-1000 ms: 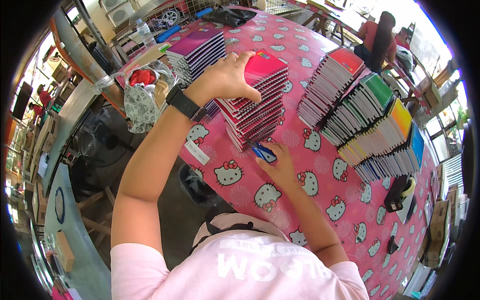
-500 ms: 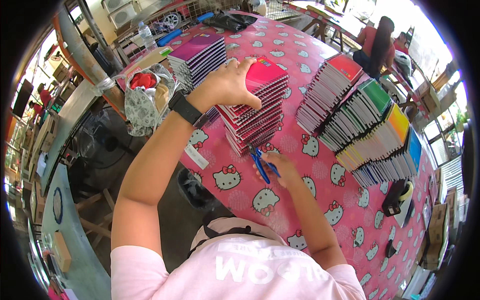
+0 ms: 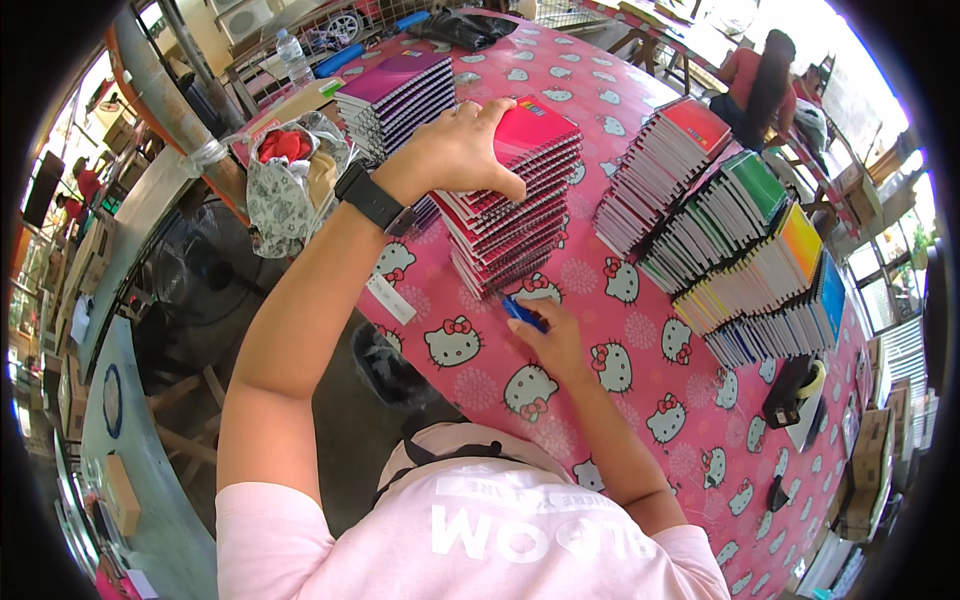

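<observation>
A tall stack of red spiral notebooks point(image 3: 515, 215) stands in front of me on the table, its wire bindings facing me. Across its upper left side lies my left hand point(image 3: 455, 155), thumb on the near side and fingers over the far side, gripping the stack. My right hand point(image 3: 552, 338) is closed around blue-handled pliers point(image 3: 526, 314) near the bottom of the stack. The jaws barely show from this angle, and I cannot tell whether they touch a binding. Behind my left hand stands a stack of purple spiral notebooks point(image 3: 400, 95).
On the right are stacks of red point(image 3: 665, 165), green point(image 3: 720, 220), yellow point(image 3: 755, 270) and blue notebooks point(image 3: 785, 325). A tape dispenser point(image 3: 795, 392) sits near them. At left are a patterned bag point(image 3: 290, 195) and a water bottle point(image 3: 293, 58). A person point(image 3: 757, 90) sits beyond the pink table point(image 3: 640, 400).
The pliers' blue handles, spread apart before, are now drawn together in my right hand, and the tool has turned. My left hand stays on the stack.
</observation>
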`<state>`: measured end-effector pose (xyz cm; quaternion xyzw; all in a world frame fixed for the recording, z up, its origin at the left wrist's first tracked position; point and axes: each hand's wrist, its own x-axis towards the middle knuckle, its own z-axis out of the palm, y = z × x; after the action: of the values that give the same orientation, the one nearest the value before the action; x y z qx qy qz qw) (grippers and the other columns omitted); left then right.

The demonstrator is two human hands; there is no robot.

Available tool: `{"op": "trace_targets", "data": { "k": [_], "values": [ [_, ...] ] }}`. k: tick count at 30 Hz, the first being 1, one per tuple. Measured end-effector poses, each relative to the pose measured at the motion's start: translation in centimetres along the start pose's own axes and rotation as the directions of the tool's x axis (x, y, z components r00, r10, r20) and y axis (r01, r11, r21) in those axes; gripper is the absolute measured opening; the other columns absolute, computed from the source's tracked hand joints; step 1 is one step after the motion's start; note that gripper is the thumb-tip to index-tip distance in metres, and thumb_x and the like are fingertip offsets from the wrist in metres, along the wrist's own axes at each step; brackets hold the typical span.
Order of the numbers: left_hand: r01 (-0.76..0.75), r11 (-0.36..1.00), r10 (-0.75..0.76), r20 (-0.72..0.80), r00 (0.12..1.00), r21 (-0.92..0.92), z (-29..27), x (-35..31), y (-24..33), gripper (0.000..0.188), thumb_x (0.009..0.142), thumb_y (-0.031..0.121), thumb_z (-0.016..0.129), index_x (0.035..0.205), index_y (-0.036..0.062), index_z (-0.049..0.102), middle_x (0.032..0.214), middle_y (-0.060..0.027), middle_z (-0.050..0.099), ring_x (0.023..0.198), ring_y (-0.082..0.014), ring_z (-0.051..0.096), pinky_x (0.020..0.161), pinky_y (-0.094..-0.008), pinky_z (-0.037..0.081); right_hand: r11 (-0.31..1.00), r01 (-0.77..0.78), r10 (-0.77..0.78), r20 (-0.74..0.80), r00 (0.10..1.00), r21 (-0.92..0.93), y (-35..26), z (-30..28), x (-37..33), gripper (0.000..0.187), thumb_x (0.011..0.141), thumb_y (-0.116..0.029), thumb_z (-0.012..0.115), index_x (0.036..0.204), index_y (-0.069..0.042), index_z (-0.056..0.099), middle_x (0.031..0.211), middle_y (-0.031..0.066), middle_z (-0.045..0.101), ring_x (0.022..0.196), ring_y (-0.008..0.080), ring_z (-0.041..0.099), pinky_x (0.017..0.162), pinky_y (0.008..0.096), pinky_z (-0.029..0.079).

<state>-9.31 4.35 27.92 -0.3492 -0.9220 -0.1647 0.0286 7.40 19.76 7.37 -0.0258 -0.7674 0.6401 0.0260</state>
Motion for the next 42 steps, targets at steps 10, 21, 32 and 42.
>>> {"op": "trace_targets", "data": {
  "k": [10,21,32,42],
  "values": [
    [0.032,0.999,-0.032,0.021,0.999,0.012,0.0,0.1,-0.1,0.102,0.056,0.046,0.076,0.139,0.0079,0.031,0.128,-0.0253,0.044,0.118,-0.0399,0.044,0.099,-0.0417,0.037,0.783,0.344,-0.450,-0.091,0.888,-0.518,-0.5,1.5,-1.1,0.038,0.076,-0.020,0.070,0.108,-0.004,0.058,0.098,0.0133,0.061,0.088,0.0261,0.057,0.077,0.0363,0.047],
    [0.030,1.000,-0.031,0.029,0.999,0.006,-0.1,0.2,-0.1,0.101,0.057,0.045,0.076,0.139,0.0084,0.030,0.128,-0.0245,0.044,0.119,-0.0390,0.044,0.101,-0.0404,0.036,0.997,-0.068,0.068,0.008,0.998,0.025,1.7,1.1,-0.4,0.035,0.080,-0.024,0.068,0.106,-0.002,0.060,0.093,0.0091,0.063,0.079,0.0204,0.059,0.071,0.0334,0.047],
    [0.016,1.000,-0.016,0.006,1.000,0.017,0.2,0.2,-0.3,0.101,0.057,0.045,0.076,0.138,0.0066,0.030,0.128,-0.0236,0.044,0.119,-0.0378,0.044,0.101,-0.0396,0.035,0.753,0.382,-0.498,-0.084,0.863,-0.535,1.5,1.8,-0.4,0.044,0.069,-0.020,0.073,0.108,-0.005,0.059,0.097,0.0131,0.057,0.093,0.0311,0.050,0.082,0.0417,0.041],
    [0.037,0.999,-0.037,0.015,0.999,0.027,0.1,0.1,-0.3,0.101,0.057,0.045,0.077,0.139,0.0087,0.030,0.131,-0.0229,0.043,0.120,-0.0369,0.043,0.102,-0.0395,0.035,0.733,0.385,-0.517,-0.091,0.851,-0.561,1.0,1.8,-0.5,0.042,0.069,-0.020,0.073,0.108,-0.007,0.060,0.098,0.0112,0.056,0.093,0.0293,0.049,0.081,0.0411,0.041]
  ]
}}
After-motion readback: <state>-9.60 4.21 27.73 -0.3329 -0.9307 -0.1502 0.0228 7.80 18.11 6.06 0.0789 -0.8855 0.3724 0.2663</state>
